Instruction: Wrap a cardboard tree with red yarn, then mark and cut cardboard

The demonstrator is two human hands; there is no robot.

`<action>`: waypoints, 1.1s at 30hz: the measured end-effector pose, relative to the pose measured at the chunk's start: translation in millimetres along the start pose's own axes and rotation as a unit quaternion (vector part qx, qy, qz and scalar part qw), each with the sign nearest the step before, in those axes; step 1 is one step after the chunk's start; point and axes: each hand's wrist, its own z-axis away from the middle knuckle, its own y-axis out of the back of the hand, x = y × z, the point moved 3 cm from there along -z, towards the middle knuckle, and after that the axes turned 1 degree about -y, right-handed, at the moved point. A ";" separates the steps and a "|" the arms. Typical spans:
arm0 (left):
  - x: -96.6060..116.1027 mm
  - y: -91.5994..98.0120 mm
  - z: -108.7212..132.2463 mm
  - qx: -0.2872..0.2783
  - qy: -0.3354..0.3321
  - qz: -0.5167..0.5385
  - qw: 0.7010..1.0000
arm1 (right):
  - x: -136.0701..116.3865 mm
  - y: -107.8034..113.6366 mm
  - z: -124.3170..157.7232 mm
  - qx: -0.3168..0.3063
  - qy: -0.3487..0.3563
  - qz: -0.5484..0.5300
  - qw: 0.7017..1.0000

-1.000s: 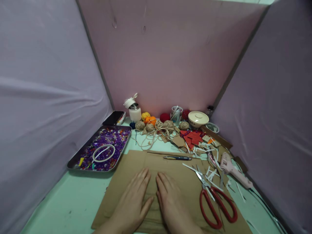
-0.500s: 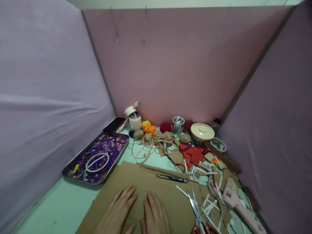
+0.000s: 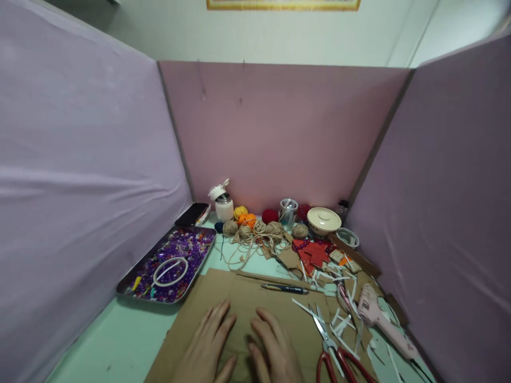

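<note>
A large sheet of brown cardboard (image 3: 239,290) lies in front of me. My left hand (image 3: 209,343) rests over its near part, fingers stretched out and holding nothing. Beside it on the right, my right hand (image 3: 275,348) is slightly raised, its fingers apart and a little bent, with a shadow beneath. Beyond the hands a dark pen (image 3: 284,289) lies across the board. To the right of my right hand are red-handled scissors (image 3: 329,343) with the blades partly apart. White paper strips (image 3: 339,324) are scattered around them.
A tray of purple beads (image 3: 175,244) with a white hoop (image 3: 186,266) stands left. Yarn balls (image 3: 245,231), a white jar (image 3: 224,208), a glass jar (image 3: 288,213) and a lidded bowl (image 3: 323,221) line the back. A pink glue gun (image 3: 383,319) and red pieces (image 3: 313,255) lie right.
My view has tilted up, showing more wall. My hands have moved apart slightly, and the right hand has lifted, its fingers spreading. The things on the table lie as before.
</note>
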 end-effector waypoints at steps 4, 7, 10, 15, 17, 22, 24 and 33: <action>-3.8 -3.9 4.5 0.032 0.005 0.038 0.999 | -6.7 49.4 -23.5 -0.020 -0.028 -0.030 0.999; -6.2 -8.8 8.0 0.038 0.012 0.072 0.997 | 6.0 92.7 -64.4 -0.024 -0.037 -0.025 0.999; -8.1 -11.4 10.4 0.039 0.023 0.099 0.994 | 39.5 124.6 -123.1 -0.008 -0.026 0.026 0.999; -10.5 -11.4 11.0 0.048 0.020 0.133 0.990 | 104.5 128.6 -220.2 -0.061 -0.034 0.179 0.981; -11.4 -12.0 10.5 0.056 0.013 0.136 0.989 | 122.7 118.1 -249.0 -0.088 -0.038 0.200 0.975; -15.0 -19.2 10.1 0.077 -0.002 0.122 0.989 | 159.6 84.3 -293.4 -0.164 -0.072 0.246 0.953; -18.0 -25.2 10.9 0.075 0.001 0.114 0.991 | 173.3 72.8 -303.6 -0.195 -0.086 0.257 0.943; -23.4 -38.5 13.3 0.059 -0.012 0.081 0.995 | 208.7 49.9 -329.6 -0.316 -0.107 0.254 0.908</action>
